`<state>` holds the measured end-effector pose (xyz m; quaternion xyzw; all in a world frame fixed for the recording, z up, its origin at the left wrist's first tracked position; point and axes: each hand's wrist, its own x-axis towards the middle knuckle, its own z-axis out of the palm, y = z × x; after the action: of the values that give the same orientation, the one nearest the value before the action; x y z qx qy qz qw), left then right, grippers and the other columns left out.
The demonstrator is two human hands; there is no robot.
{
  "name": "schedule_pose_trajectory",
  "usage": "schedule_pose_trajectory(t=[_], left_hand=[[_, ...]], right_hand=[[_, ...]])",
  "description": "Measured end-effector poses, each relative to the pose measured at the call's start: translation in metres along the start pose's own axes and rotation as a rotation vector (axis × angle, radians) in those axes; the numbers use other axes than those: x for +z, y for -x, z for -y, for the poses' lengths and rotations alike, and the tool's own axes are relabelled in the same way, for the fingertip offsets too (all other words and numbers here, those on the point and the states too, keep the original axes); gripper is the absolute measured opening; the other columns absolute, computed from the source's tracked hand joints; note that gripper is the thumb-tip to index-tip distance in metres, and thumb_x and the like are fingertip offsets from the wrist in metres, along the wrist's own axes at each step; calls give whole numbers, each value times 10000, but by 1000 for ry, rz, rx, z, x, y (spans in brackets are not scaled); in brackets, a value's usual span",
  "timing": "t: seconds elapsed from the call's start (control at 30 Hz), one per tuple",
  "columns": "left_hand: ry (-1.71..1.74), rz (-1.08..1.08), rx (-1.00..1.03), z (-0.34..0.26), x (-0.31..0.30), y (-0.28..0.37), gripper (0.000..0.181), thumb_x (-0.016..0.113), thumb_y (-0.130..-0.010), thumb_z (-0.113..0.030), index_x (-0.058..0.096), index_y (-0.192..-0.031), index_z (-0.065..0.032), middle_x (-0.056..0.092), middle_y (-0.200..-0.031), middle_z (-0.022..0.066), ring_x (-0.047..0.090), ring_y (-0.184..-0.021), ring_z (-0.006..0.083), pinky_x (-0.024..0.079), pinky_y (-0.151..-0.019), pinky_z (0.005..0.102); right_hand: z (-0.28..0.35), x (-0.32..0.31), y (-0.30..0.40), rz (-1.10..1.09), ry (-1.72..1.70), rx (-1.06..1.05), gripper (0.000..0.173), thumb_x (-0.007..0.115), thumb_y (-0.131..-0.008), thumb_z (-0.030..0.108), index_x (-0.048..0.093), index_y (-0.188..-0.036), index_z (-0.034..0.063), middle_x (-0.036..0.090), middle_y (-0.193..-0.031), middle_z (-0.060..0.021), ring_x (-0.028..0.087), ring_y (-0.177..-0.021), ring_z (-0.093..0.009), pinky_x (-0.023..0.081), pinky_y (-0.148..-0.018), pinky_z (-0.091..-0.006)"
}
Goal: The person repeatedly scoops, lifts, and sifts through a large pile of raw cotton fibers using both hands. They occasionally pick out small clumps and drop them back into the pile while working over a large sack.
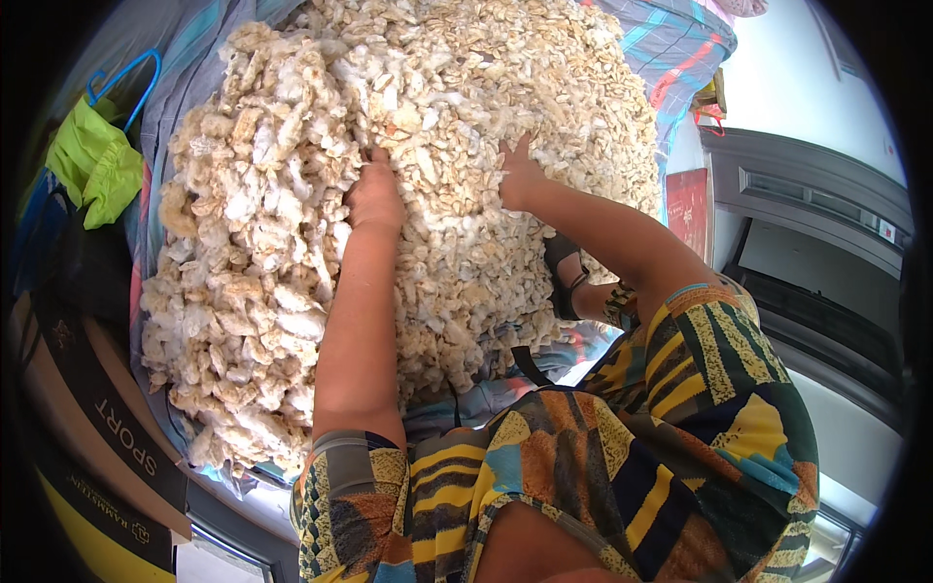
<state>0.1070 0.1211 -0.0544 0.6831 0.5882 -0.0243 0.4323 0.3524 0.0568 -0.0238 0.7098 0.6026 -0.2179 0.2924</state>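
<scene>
A wide heap of off-white fibrous clumps (248,291) lies before me on a blue-grey patterned cloth (164,124). The clumps look like raw cotton or cocoons; I cannot tell which. To the left they are large and fluffy and stand higher; toward the middle and right they are smaller and flatter. My left hand (376,193) reaches into the edge of the fluffier part, its fingertips sunk among the clumps, so any grip is hidden. My right hand (520,178) rests on the flatter layer, two fingers spread apart, with nothing visible held in it.
At the left stand boxes (120,430) bearing writing, below a lime-green cloth item (98,160) and a blue hanger (138,95). A dark sandal (561,277) is against the heap's near right edge. Grey panelled furniture or doors (816,189) stand at the right.
</scene>
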Motion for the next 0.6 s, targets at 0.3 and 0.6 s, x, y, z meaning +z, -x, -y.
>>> schedule_pose_trajectory(t=[0.3, 0.6], left_hand=[[119, 41, -39, 10, 7, -12, 695, 640, -817, 103, 362, -1401, -151, 588, -1313, 214, 590, -1200, 442, 484, -995, 490], [26, -135, 5, 6, 14, -6, 528, 730, -813, -42, 451, -1259, -86, 619, -1230, 246, 621, -1105, 457, 527, -891, 527]], right_hand=[[17, -17, 3, 122, 125, 87, 738, 642, -778, 139, 426, -1444, -97, 76, -1603, -355, 440, -1330, -531, 502, -998, -370], [4, 3, -4, 0, -39, -22, 470, 628, -756, 100, 681, -1191, -69, 137, -1623, -293, 404, -1336, -569, 482, -1030, -409]])
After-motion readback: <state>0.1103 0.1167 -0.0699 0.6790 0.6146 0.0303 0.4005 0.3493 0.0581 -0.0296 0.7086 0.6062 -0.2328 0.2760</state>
